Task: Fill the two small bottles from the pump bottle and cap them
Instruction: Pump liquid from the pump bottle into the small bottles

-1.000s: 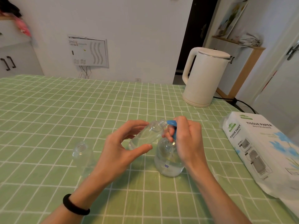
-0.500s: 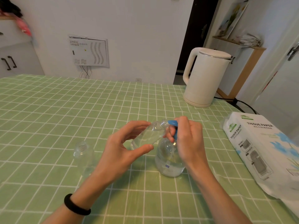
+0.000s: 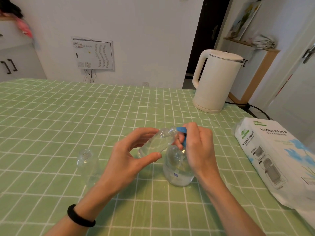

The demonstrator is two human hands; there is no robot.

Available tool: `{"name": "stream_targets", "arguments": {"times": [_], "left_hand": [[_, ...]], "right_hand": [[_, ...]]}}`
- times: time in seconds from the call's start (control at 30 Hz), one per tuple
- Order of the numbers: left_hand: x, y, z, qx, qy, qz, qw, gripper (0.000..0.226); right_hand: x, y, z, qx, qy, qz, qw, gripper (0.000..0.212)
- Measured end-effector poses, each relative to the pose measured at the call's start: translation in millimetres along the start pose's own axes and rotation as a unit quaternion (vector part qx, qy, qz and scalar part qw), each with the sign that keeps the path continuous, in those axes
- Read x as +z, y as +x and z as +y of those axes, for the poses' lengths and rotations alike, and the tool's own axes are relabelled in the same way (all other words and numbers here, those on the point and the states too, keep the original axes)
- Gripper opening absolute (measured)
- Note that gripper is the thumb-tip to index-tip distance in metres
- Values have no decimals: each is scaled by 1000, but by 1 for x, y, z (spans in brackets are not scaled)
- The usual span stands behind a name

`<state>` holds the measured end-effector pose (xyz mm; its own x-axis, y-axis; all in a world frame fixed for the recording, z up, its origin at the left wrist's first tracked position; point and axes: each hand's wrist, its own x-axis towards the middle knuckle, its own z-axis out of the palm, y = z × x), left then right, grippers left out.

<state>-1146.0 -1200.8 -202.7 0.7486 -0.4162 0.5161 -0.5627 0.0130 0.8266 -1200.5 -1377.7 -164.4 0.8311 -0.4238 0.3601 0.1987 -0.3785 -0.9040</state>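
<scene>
A clear pump bottle [image 3: 177,169] with a blue pump head [image 3: 181,132] stands on the green checked tablecloth near the middle. My right hand [image 3: 197,150] is curled over the pump head, fingers wrapped round its neck. My left hand [image 3: 129,159] holds a small clear bottle [image 3: 156,144] tilted, thumb below and fingers above, its open mouth up against the blue nozzle. Clear liquid shows inside it. A second small clear bottle [image 3: 87,165] stands upright and uncapped to the left, apart from both hands. I see no caps.
A white electric kettle [image 3: 215,80] stands at the back right, its cord trailing off the table edge. A white tissue paper pack [image 3: 276,157] lies along the right edge. The green checked table [image 3: 59,120] stretches to the left and back.
Both hands and the bottles stay almost still. The tilted small bottle stays at the nozzle under the pump head.
</scene>
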Motion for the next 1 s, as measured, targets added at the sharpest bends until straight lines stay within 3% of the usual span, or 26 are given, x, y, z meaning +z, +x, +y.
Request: {"name": "stream_targets", "arguments": {"times": [0.3,0.53,0.83,1.0], "left_hand": [[-1,-1,-2,-6,4,-2,1000,56],[1,-1,1,-8,-3,-4,1000,55],[1,-1,1,-10,-3,-6,1000,56],[2,-1,3,-10,-2,-4,1000,55]], "right_hand": [[2,0,1,25,19,6,1000,58],[0,1,1,-8,15,-1,1000,48],[1,0,2,9,13,4,1000,59],[0,1,3,-6,15,0,1000,50]]}}
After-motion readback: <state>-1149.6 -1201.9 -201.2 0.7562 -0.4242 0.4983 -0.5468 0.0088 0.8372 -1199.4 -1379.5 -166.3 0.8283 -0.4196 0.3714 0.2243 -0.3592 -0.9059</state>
